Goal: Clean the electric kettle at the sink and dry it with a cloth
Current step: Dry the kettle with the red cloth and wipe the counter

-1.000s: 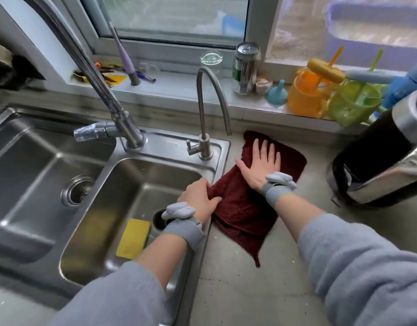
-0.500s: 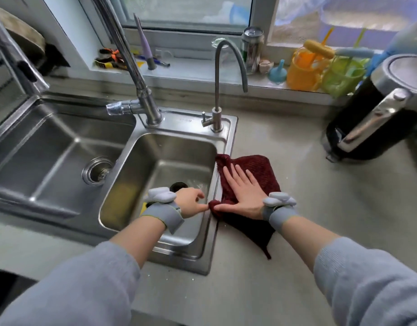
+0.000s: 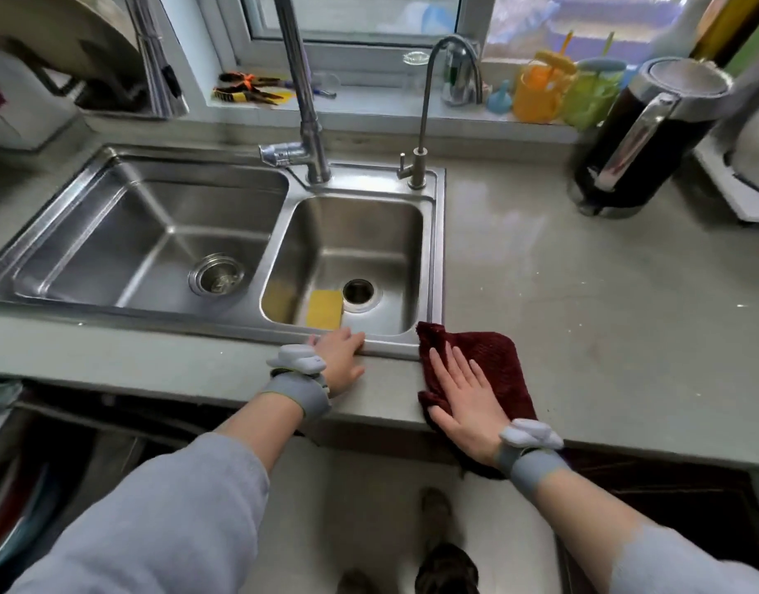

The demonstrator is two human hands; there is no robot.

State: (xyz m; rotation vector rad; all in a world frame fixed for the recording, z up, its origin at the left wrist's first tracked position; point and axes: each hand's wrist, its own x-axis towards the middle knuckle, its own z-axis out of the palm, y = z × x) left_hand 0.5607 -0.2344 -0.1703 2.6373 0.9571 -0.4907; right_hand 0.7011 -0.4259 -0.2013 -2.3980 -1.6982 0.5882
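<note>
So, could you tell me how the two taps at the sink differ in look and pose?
The main tap has a thick, straight column rising out of frame; the small tap is a thin gooseneck curving over. The main tap stands on the divider between the basins and has a side lever; the small one stands at the sink's right back corner. Both are shiny metal.

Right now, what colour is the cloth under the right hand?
Dark red, maroon cloth; the head view shows it best.

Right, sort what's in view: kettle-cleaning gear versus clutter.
For the job:
electric kettle
maroon cloth under right hand
sink
yellow sponge
main tap

Just lying about:
orange cup
green cup
pliers
can
</note>
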